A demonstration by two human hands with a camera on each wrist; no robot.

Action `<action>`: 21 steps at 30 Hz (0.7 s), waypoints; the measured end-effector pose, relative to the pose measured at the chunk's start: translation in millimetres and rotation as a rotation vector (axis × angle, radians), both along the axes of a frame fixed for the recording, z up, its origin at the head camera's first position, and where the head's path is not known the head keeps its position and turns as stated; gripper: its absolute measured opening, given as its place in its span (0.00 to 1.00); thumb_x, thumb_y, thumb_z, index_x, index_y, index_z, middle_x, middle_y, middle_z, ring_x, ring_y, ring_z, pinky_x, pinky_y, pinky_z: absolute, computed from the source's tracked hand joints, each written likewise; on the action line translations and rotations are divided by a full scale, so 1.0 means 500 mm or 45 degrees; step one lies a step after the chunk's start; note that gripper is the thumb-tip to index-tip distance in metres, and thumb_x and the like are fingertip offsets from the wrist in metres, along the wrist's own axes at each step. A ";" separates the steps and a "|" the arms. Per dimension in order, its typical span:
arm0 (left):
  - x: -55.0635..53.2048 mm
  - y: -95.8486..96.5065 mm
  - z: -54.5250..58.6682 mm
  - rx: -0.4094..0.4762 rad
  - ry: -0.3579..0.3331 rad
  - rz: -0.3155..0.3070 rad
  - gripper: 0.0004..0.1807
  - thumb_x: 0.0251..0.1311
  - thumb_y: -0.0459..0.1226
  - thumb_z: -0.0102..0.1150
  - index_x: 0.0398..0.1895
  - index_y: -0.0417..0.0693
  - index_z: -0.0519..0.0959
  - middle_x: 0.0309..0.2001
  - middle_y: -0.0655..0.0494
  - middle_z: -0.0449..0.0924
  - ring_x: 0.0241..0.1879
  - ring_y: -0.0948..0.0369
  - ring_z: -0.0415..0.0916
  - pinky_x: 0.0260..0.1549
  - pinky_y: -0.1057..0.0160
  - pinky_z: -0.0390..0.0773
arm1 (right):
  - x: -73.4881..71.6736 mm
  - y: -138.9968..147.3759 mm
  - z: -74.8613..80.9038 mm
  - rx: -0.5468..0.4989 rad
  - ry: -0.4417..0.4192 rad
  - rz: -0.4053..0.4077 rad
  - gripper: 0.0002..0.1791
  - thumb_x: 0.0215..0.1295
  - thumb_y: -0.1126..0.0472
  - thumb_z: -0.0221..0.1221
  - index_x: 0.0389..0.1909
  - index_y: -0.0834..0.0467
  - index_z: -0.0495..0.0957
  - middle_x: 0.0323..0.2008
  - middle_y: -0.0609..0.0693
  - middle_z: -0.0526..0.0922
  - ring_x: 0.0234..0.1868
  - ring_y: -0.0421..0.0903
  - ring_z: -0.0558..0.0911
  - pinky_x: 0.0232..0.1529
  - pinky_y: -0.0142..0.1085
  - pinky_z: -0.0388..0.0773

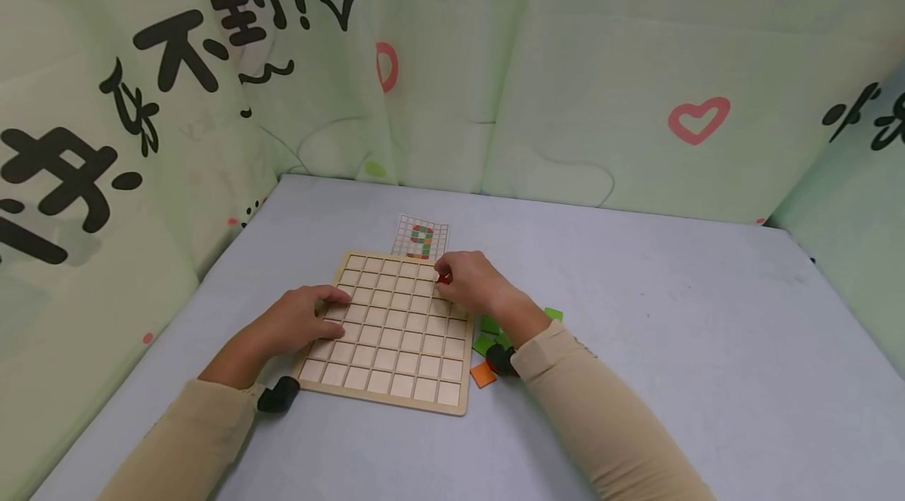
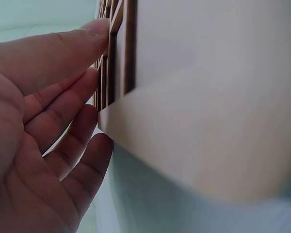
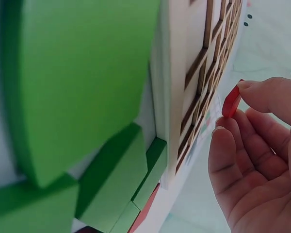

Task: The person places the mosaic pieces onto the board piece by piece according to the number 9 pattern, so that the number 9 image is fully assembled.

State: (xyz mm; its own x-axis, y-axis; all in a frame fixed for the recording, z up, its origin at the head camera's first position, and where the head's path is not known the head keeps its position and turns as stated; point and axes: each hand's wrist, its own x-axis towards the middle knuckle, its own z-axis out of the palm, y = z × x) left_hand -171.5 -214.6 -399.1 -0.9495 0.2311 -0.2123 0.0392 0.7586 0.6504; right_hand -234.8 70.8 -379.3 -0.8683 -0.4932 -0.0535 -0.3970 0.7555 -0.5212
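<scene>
A square wooden grid board (image 1: 385, 360) lies on the table. My left hand (image 1: 300, 316) rests at its left side, thumb and fingers spread over the edge cells; the left wrist view shows these fingers (image 2: 82, 121) only loosely bent. Over the board's far right corner, my right hand (image 1: 472, 279) pinches a small red tile (image 3: 231, 101) between thumb and fingers. In the right wrist view the tile is held on its edge, above the grid surface. Part of the board's right side is hidden beneath this hand.
Loose green tiles (image 1: 489, 326) and an orange tile (image 1: 483, 374) lie along the board's right side, partly under the right forearm. Behind the far edge is a gridded card (image 1: 422, 238) with a coloured pattern. A printed curtain (image 1: 566, 93) surrounds the white table (image 1: 672, 344).
</scene>
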 end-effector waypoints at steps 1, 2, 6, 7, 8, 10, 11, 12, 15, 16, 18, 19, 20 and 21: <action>0.000 0.000 -0.001 0.002 -0.001 0.002 0.26 0.60 0.37 0.69 0.62 0.44 0.77 0.67 0.38 0.68 0.70 0.41 0.59 0.63 0.40 0.64 | 0.000 -0.001 0.000 0.006 0.007 0.003 0.16 0.69 0.64 0.61 0.54 0.66 0.79 0.46 0.56 0.83 0.43 0.48 0.80 0.48 0.39 0.79; 0.000 0.000 -0.001 0.002 -0.001 0.000 0.26 0.60 0.38 0.69 0.62 0.44 0.77 0.67 0.38 0.68 0.70 0.41 0.59 0.63 0.40 0.64 | 0.000 -0.002 0.000 0.013 0.014 0.008 0.16 0.69 0.64 0.61 0.54 0.66 0.79 0.46 0.56 0.83 0.44 0.48 0.80 0.48 0.39 0.79; -0.001 -0.001 -0.002 0.011 -0.003 0.004 0.26 0.60 0.38 0.69 0.62 0.44 0.77 0.68 0.38 0.68 0.70 0.41 0.59 0.63 0.40 0.64 | 0.002 -0.007 0.001 0.024 0.025 0.022 0.15 0.69 0.65 0.61 0.54 0.66 0.80 0.46 0.56 0.83 0.44 0.48 0.80 0.49 0.39 0.79; 0.000 -0.001 -0.001 0.010 0.000 0.001 0.26 0.60 0.38 0.69 0.62 0.44 0.77 0.67 0.38 0.68 0.70 0.41 0.59 0.63 0.40 0.64 | 0.002 -0.009 0.001 0.027 0.023 0.026 0.16 0.69 0.65 0.61 0.54 0.66 0.79 0.46 0.56 0.83 0.44 0.48 0.80 0.49 0.40 0.79; 0.000 -0.001 -0.002 0.010 0.002 -0.001 0.26 0.60 0.38 0.69 0.62 0.44 0.77 0.67 0.38 0.68 0.70 0.41 0.59 0.63 0.40 0.64 | 0.002 -0.010 0.001 0.028 0.021 0.029 0.16 0.69 0.65 0.60 0.54 0.66 0.79 0.46 0.56 0.83 0.43 0.48 0.79 0.49 0.40 0.79; 0.000 -0.002 -0.002 0.011 0.003 0.001 0.26 0.59 0.37 0.69 0.61 0.45 0.77 0.67 0.38 0.68 0.70 0.41 0.59 0.63 0.40 0.64 | 0.002 -0.013 0.000 0.034 0.018 0.033 0.15 0.69 0.64 0.60 0.54 0.66 0.79 0.46 0.56 0.83 0.43 0.48 0.79 0.49 0.40 0.79; 0.000 -0.002 -0.002 0.008 0.005 -0.003 0.26 0.59 0.38 0.69 0.61 0.45 0.77 0.67 0.37 0.68 0.70 0.40 0.59 0.63 0.40 0.64 | 0.002 -0.014 -0.001 0.038 0.019 0.036 0.15 0.69 0.64 0.60 0.54 0.66 0.79 0.46 0.56 0.83 0.42 0.48 0.79 0.49 0.40 0.79; 0.000 -0.002 -0.002 0.007 0.005 -0.004 0.26 0.60 0.38 0.69 0.61 0.45 0.77 0.67 0.38 0.68 0.70 0.40 0.59 0.63 0.40 0.64 | 0.002 -0.016 -0.002 0.046 0.021 0.040 0.15 0.70 0.64 0.60 0.54 0.66 0.79 0.46 0.55 0.83 0.42 0.48 0.79 0.48 0.41 0.78; 0.000 -0.002 -0.003 0.008 0.003 -0.004 0.26 0.60 0.38 0.69 0.62 0.45 0.77 0.67 0.38 0.68 0.70 0.41 0.59 0.63 0.40 0.65 | 0.000 -0.020 -0.005 0.065 0.038 0.048 0.15 0.69 0.64 0.59 0.54 0.65 0.80 0.46 0.56 0.83 0.42 0.48 0.79 0.49 0.41 0.78; 0.000 -0.002 -0.003 0.009 0.002 -0.004 0.26 0.60 0.38 0.69 0.62 0.45 0.77 0.67 0.38 0.68 0.70 0.41 0.59 0.63 0.41 0.65 | -0.001 -0.022 -0.006 0.071 0.044 0.050 0.15 0.69 0.64 0.59 0.54 0.65 0.80 0.46 0.56 0.83 0.42 0.48 0.79 0.49 0.41 0.78; 0.000 -0.003 -0.004 0.009 0.002 -0.004 0.26 0.60 0.38 0.69 0.62 0.45 0.77 0.67 0.38 0.68 0.70 0.41 0.59 0.63 0.41 0.64 | -0.001 -0.025 -0.007 0.083 0.046 0.051 0.15 0.69 0.64 0.59 0.54 0.65 0.80 0.47 0.56 0.83 0.43 0.48 0.80 0.49 0.42 0.78; 0.000 -0.003 -0.004 0.011 0.003 -0.005 0.26 0.60 0.38 0.69 0.62 0.44 0.77 0.67 0.38 0.68 0.70 0.41 0.59 0.63 0.41 0.64 | -0.002 -0.027 -0.008 0.088 0.044 0.050 0.15 0.69 0.64 0.59 0.54 0.65 0.80 0.47 0.56 0.83 0.43 0.48 0.80 0.49 0.42 0.78; 0.000 -0.003 -0.004 0.015 0.003 -0.006 0.26 0.60 0.38 0.70 0.62 0.44 0.77 0.67 0.38 0.68 0.70 0.41 0.59 0.63 0.41 0.64 | -0.002 -0.029 -0.008 0.095 0.043 0.048 0.15 0.69 0.64 0.59 0.54 0.64 0.80 0.47 0.56 0.83 0.43 0.48 0.80 0.49 0.42 0.78; -0.001 -0.003 -0.004 0.015 0.005 -0.007 0.26 0.60 0.38 0.70 0.62 0.44 0.77 0.67 0.38 0.69 0.70 0.41 0.59 0.63 0.41 0.64 | -0.002 -0.031 -0.008 0.101 0.041 0.046 0.15 0.69 0.64 0.59 0.54 0.64 0.80 0.47 0.56 0.83 0.43 0.48 0.80 0.49 0.41 0.78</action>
State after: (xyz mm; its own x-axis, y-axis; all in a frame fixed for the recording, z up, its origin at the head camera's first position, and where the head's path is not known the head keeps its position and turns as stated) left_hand -171.8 -216.2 -401.0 -0.9490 0.2385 -0.2061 0.0455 0.7507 0.6590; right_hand -236.0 55.4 -383.4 -0.8518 -0.5196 -0.0665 -0.4403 0.7789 -0.4467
